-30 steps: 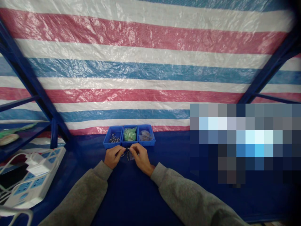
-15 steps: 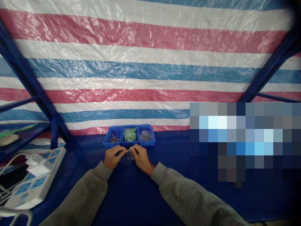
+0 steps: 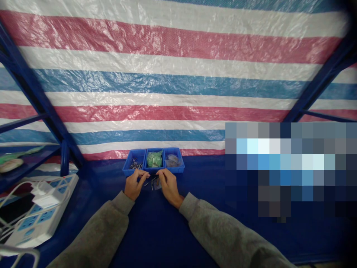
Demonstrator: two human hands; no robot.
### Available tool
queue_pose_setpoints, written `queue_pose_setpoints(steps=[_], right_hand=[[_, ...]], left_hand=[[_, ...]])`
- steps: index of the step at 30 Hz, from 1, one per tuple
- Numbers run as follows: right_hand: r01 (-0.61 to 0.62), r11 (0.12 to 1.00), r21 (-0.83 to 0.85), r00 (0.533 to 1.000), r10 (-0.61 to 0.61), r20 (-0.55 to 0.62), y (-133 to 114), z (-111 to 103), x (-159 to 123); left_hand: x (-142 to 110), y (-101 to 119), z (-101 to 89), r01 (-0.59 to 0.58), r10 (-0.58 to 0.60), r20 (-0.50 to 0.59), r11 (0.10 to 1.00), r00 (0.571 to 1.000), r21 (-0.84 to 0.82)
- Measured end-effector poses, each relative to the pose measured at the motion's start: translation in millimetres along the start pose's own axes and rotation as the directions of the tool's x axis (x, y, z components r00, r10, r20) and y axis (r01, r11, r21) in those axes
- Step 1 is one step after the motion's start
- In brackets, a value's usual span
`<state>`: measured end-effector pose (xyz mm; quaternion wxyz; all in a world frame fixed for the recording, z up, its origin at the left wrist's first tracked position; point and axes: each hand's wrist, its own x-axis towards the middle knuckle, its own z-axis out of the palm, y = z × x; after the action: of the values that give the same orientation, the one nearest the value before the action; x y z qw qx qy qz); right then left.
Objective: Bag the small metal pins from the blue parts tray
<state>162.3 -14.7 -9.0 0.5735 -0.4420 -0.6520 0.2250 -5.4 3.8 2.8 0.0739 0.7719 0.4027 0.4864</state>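
Note:
My left hand (image 3: 134, 185) is closed in a pinch, thumb and forefinger tips together; what lies between them is too small to make out. Facing it, my right hand (image 3: 169, 186) pinches the top of a small clear plastic bag (image 3: 157, 185), which shows something brownish inside. In the gap between the hands are slim dark-and-silver metal pieces (image 3: 152, 183), close to the bag. Just beyond my fingers stand three joined blue bins: the left bin (image 3: 127, 172) holds similar metal pieces, the middle bin (image 3: 154, 171) green packets, the right bin (image 3: 178, 171) clear plastic bags.
Under my forearms spreads the dark blue tabletop (image 3: 156, 230). A white power strip (image 3: 41, 230) with plugs and cables lies at the left. Blue frame posts (image 3: 41, 89) and a striped plastic sheet (image 3: 173, 85) close off the back. The right side is pixelated.
My hands have drawn slightly apart, the left fingertips shifting left and up. More of the slim metal pieces and the bag now shows between them.

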Motion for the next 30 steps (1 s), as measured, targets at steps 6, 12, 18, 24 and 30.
queue_pose_setpoints(steps=[6,12,18,24,30], right_hand=[[0.003,1.000,0.004,0.999,-0.003,-0.033,-2.4,-1.7,-0.7],[0.015,1.000,0.008,0.999,-0.015,-0.038,-1.3,-1.5,-0.2],[0.100,0.995,0.026,0.991,-0.102,0.089,-0.7,0.2,-1.8],[0.141,0.990,0.015,0.977,-0.141,0.159,1.0,2.0,-2.5],[0.068,0.997,0.034,0.996,-0.069,0.053,4.1,1.6,-0.5]], left_hand=[[1.0,-0.8,-2.4,-0.192,0.188,0.073,0.980,0.979,0.049],[-0.3,-2.3,-1.2,-0.092,0.090,0.049,0.995,0.995,0.039],[-1.7,-3.6,0.9,-0.004,0.003,0.053,1.000,0.999,0.009],[-1.3,-0.4,-1.3,0.003,-0.004,0.024,1.000,1.000,0.009],[-0.2,1.1,-1.4,-0.073,0.073,0.002,0.996,0.997,0.048]])
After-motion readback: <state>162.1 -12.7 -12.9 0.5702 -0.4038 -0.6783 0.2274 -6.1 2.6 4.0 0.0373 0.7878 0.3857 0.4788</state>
